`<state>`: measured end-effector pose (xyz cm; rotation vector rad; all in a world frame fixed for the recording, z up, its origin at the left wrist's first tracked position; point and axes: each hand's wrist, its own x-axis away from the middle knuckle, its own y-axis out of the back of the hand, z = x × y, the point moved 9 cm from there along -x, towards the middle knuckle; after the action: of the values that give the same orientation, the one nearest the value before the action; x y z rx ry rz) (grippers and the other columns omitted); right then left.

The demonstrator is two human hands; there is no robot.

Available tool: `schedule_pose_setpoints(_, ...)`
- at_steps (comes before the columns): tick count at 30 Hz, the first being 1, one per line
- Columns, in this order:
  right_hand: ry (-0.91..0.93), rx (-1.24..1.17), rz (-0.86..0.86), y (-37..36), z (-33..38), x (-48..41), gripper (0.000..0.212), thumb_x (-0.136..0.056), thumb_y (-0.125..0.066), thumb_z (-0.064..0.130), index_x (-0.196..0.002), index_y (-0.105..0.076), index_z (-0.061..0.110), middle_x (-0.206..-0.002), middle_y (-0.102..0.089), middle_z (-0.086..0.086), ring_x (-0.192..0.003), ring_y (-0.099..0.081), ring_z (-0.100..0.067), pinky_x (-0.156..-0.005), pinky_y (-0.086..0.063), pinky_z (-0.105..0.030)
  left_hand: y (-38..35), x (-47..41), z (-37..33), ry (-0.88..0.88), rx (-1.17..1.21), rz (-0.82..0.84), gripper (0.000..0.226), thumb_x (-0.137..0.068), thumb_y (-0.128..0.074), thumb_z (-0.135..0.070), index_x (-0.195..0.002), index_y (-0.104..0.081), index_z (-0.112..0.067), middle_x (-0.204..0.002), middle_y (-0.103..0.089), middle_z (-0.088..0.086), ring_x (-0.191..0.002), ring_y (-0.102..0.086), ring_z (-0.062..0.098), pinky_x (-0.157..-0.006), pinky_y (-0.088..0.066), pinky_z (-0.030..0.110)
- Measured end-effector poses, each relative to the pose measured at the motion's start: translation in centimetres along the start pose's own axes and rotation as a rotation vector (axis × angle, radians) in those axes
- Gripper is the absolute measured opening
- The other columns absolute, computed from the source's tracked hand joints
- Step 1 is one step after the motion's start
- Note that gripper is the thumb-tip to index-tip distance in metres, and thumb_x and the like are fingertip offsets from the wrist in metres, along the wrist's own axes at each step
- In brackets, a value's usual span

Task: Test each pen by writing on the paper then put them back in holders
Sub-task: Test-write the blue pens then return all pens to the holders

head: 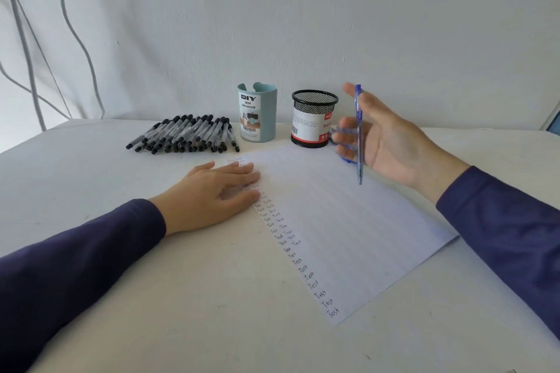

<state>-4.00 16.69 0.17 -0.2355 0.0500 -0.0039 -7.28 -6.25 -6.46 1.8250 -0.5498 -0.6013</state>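
My right hand hovers above the far right part of the paper with its palm turned left. It holds a blue pen upright between thumb and fingers, tip down and clear of the sheet. My left hand presses flat on the paper's left edge, fingers straight. A column of handwritten "Test" words runs down that edge. Beyond the paper stand a light-blue desk organizer and a black mesh pen cup. A pile of black-capped pens lies left of the organizer.
Blurred blue pen shapes lie on the table behind my right fingers. The white table meets a white wall at the back. Grey cables hang at the far left.
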Motion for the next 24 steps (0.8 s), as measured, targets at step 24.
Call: schedule_pose_setpoints(24,-0.339,0.121,0.168,-4.1,-3.4,4.2,0.060,-0.102,-0.023,0.042,-0.106,-0.067,0.002,-0.066,-0.066,-0.018,-0.053,-0.065,-0.029,-0.048,-0.054,-0.030,0.4,0.2,-0.2,0.012,-0.033,-0.030,0.083,-0.072,-0.018,-0.083,-0.142,-0.041,-0.046,-0.154,-0.028,-0.024,-0.142,-0.020,-0.006,-0.122,-0.007,0.031)
